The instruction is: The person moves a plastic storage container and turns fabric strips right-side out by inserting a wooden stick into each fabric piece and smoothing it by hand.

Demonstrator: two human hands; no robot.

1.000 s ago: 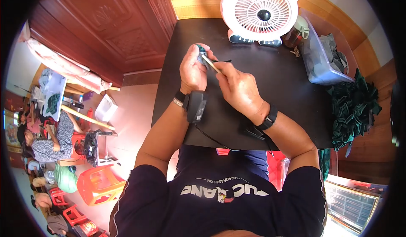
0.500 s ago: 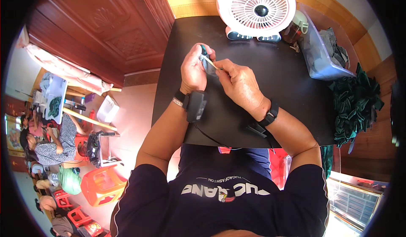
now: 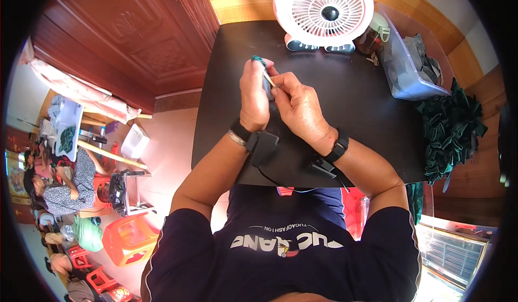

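My left hand [image 3: 253, 98] is closed around a small piece of cloth [image 3: 259, 61], dark green where it shows above the fingers. A greyish part of it lies in the palm, mostly hidden. Between the thumb and fingers of my right hand [image 3: 305, 109] is a thin, pale stick [image 3: 268, 79]. Its far end reaches the cloth in the left hand; whether the tip is inside the cloth I cannot tell. Both hands meet above the black table.
A white fan [image 3: 330, 13] stands at the table's [image 3: 350, 102] back. On the right are a clear bin [image 3: 404, 70] with grey cloth, a lidded jar [image 3: 372, 35] and a heap of dark green fabric [image 3: 453, 132]. People sit at left near a red stool [image 3: 129, 240].
My left hand has turned so its back and edge face the camera more, its wrist shifting right. The right hand moved slightly left and still pinches the stick.
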